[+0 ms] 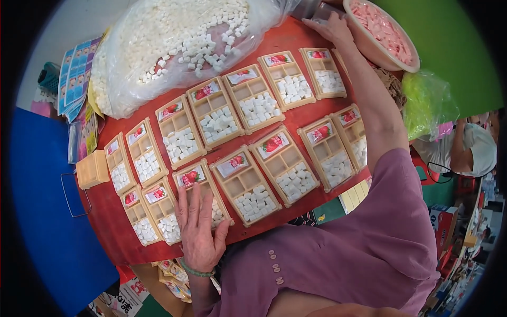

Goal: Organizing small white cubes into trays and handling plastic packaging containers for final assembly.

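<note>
My left hand [202, 227] lies with its fingers stretched and a little apart over one of the beige compartment trays [199, 168], hiding part of it. That tray has a strawberry-printed packet in its end section and white marshmallow cubes at its near end. At the far right, my right hand [334, 29] reaches out at full arm's length and grips the edge of a clear plastic container [311, 9], partly cut off by the frame. Similar trays stand in two rows, such as a tray [285, 165] in the near row, each with a packet and white marshmallows [257, 205].
A big clear bag of white marshmallows [174, 37] lies open at the back of the red table [274, 42]. Beside my right hand stands a bowl [415, 67] of pink pieces. Stacked beige trays [92, 170] sit at the left edge. Another person [478, 150] is at the right.
</note>
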Demonstrator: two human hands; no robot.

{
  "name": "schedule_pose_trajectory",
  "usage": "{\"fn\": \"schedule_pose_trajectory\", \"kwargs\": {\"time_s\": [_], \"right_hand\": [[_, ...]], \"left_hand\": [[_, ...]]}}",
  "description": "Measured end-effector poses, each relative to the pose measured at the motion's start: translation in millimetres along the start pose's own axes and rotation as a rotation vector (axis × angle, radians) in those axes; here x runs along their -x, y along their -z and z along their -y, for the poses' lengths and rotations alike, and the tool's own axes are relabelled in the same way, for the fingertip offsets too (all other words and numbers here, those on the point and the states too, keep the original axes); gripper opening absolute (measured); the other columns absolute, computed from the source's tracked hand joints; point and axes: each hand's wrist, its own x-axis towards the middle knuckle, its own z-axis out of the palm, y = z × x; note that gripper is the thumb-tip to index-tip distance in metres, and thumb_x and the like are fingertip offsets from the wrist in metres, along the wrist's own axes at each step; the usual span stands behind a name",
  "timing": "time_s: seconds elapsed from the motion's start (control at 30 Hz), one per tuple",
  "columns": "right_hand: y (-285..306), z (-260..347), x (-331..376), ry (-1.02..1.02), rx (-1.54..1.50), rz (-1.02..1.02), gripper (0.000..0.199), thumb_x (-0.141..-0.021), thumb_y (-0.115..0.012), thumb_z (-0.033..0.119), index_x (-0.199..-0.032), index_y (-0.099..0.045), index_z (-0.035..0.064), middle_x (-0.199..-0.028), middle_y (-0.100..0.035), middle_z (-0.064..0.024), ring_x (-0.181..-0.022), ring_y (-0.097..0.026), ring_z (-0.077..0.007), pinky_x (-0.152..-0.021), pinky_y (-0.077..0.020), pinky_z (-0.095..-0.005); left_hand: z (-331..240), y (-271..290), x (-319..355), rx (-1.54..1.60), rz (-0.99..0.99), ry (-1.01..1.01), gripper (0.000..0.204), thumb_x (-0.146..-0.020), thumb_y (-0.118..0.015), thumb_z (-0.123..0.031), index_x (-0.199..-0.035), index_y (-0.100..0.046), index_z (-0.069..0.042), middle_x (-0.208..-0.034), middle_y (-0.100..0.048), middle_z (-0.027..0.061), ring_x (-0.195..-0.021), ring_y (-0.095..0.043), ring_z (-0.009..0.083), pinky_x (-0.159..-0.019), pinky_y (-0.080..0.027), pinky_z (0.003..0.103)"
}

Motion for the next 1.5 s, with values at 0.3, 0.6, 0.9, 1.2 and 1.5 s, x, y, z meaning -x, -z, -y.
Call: {"fn": "schedule_pose_trajectory", "kwargs": {"time_s": [0.3, 0.6, 0.9, 1.2, 1.5], "right_hand": [[-16, 11, 4, -0.066, 0.25, -0.067, 0.084, -0.074, -0.065, 0.069, -0.131, -0.052, 0.0082, -0.136, -0.048, -0.0231, -0.118, -0.055, -0.0442, -0.098, -0.0461, -0.0492], [8, 20, 23, 0.026, 0.286, -0.144, 0.072, -0.078, -0.056, 0.061, -0.125, -0.06, 0.0065, -0.132, -0.053, -0.0246, -0.112, -0.059, -0.0421, -0.097, -0.0471, -0.0476], [88, 41, 112, 0.295, 0.083, -0.067, 0.06, -0.085, -0.057, 0.05, -0.123, -0.063, 0.0033, -0.109, -0.067, -0.0189, -0.103, -0.063, -0.033, -0.085, -0.0483, -0.0411], [136, 132, 329, 0.782, -0.756, 0.204, 0.06, -0.074, -0.073, 0.023, -0.127, -0.059, -0.0014, -0.122, -0.058, -0.018, -0.111, -0.058, -0.0297, -0.093, -0.0464, -0.0384], [102, 164, 446, 0.974, -0.907, 0.499, 0.08, -0.076, -0.079, 0.04, -0.137, -0.048, -0.0023, -0.135, -0.046, -0.0234, -0.123, -0.046, -0.0369, -0.099, -0.0431, -0.0463]], "left_hand": [[7, 11, 2, 0.086, -0.109, -0.002, 0.058, -0.091, -0.063, -0.03, -0.137, -0.048, 0.002, -0.148, -0.038, 0.0249, -0.14, -0.028, 0.0469, -0.112, -0.026, 0.054], [13, 18, 4, 0.107, -0.251, -0.02, 0.055, -0.087, -0.066, -0.017, -0.136, -0.049, 0.002, -0.146, -0.04, 0.0247, -0.139, -0.03, 0.0459, -0.112, -0.028, 0.053], [2, 19, 2, 0.41, -0.388, -0.012, 0.049, -0.086, -0.064, -0.007, -0.132, -0.052, 0.005, -0.144, -0.043, 0.0229, -0.135, -0.041, 0.0378, -0.111, -0.033, 0.045], [-14, -4, -9, 1.839, -0.149, -0.026, 0.096, -0.085, -0.072, -0.045, -0.15, -0.017, 0.0, -0.147, -0.035, 0.0181, -0.136, -0.039, 0.033, -0.112, -0.033, 0.043], [-2, -11, 51, 2.082, -0.305, -0.023, 0.092, -0.085, -0.066, -0.04, -0.151, -0.015, -0.004, -0.148, -0.032, 0.0233, -0.137, -0.036, 0.037, -0.11, -0.036, 0.051]]}}
